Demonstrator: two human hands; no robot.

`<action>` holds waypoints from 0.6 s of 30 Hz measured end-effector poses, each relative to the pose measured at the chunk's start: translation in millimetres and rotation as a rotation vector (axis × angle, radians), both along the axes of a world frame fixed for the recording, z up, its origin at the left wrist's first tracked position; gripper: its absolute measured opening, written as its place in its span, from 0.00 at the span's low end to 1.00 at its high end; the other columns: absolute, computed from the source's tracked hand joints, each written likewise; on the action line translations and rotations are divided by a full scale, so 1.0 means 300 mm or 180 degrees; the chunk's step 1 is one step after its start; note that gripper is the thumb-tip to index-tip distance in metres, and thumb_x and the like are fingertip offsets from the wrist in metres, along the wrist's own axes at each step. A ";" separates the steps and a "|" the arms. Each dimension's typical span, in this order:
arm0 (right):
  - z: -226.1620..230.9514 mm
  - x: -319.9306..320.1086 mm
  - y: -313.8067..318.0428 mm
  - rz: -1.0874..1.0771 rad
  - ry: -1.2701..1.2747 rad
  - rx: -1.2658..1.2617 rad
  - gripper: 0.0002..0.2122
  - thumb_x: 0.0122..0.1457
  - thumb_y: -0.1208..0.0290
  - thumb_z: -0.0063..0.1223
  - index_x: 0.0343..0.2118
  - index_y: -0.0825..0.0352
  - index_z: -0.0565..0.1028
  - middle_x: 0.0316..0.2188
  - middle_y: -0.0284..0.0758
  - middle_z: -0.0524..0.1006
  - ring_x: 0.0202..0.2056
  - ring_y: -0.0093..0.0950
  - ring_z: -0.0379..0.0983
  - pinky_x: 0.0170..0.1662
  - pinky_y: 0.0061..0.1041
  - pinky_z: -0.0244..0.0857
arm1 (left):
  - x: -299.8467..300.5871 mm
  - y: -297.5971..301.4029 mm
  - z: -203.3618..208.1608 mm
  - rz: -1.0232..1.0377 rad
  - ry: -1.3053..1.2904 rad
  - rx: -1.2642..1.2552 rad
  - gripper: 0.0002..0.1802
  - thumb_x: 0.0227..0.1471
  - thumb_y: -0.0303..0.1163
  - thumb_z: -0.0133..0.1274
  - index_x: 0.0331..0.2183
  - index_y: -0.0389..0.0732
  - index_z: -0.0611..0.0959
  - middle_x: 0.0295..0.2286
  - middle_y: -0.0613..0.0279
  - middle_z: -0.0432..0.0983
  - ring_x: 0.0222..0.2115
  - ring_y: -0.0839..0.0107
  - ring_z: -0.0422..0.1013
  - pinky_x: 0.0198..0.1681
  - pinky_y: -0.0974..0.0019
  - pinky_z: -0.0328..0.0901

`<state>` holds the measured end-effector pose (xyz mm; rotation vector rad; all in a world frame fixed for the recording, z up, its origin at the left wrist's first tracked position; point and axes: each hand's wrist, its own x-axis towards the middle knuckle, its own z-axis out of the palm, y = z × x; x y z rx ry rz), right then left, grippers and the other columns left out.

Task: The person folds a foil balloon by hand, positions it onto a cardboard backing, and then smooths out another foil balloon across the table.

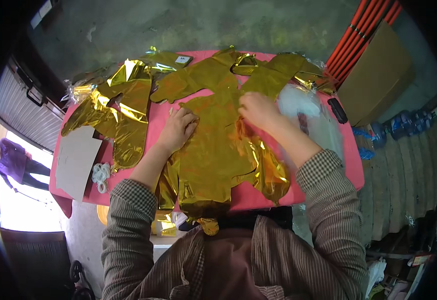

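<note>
A flat, uninflated gold foil balloon (206, 150) lies spread down the middle of the pink-covered table, its lower end hanging over the near edge. At its left edge, my left hand (179, 129) has its fingers bent and closed on the foil. My right hand (258, 110) pinches the foil near its upper right edge; the fingertips are partly hidden. More gold foil balloons lie around it: a crumpled, shiny one (128, 110) on the left and another (278, 70) at the far right. Folded foil (266, 170) bulges below my right forearm.
On the pink table (348, 165) are clear plastic bags (313, 115), a black object (337, 110), white cardboard (77, 160) and white ring-like coils (101, 174). A phone-like device (182, 59) lies at the far edge. Beyond stand red poles (361, 35); a person (16, 160) is at the left doorway.
</note>
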<state>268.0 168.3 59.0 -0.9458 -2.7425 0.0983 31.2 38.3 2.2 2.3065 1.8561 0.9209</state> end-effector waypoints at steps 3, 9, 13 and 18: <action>-0.032 0.076 0.084 -0.0432 -0.0459 0.0276 0.09 0.48 0.65 0.50 0.28 0.66 0.75 0.32 0.41 0.74 0.37 0.39 0.71 0.38 0.37 0.66 | 0.001 -0.004 -0.003 -0.0006 0.0015 -0.0011 0.09 0.49 0.29 0.50 0.35 0.41 0.77 0.35 0.58 0.68 0.40 0.56 0.65 0.52 0.50 0.52; -0.111 0.083 0.157 -0.0220 -0.0413 0.0412 0.06 0.48 0.69 0.51 0.23 0.65 0.76 0.27 0.39 0.75 0.34 0.39 0.72 0.35 0.38 0.67 | 0.002 -0.010 0.003 0.0003 -0.0188 -0.0107 0.09 0.50 0.29 0.50 0.36 0.41 0.77 0.35 0.58 0.68 0.41 0.57 0.65 0.56 0.46 0.48; -0.115 0.071 0.200 -0.0492 -0.0225 0.0351 0.06 0.46 0.68 0.54 0.21 0.65 0.77 0.23 0.40 0.76 0.28 0.40 0.73 0.32 0.37 0.67 | 0.000 -0.009 0.006 0.0039 -0.0114 -0.0152 0.09 0.50 0.29 0.50 0.36 0.41 0.77 0.36 0.59 0.68 0.41 0.57 0.65 0.56 0.45 0.48; -0.089 0.108 0.293 -0.0915 0.1159 -0.1105 0.07 0.41 0.70 0.57 0.20 0.68 0.77 0.20 0.40 0.77 0.23 0.32 0.74 0.28 0.29 0.66 | -0.005 -0.009 0.004 0.0051 -0.0107 -0.0153 0.10 0.49 0.28 0.50 0.37 0.41 0.77 0.36 0.59 0.68 0.42 0.57 0.65 0.57 0.46 0.47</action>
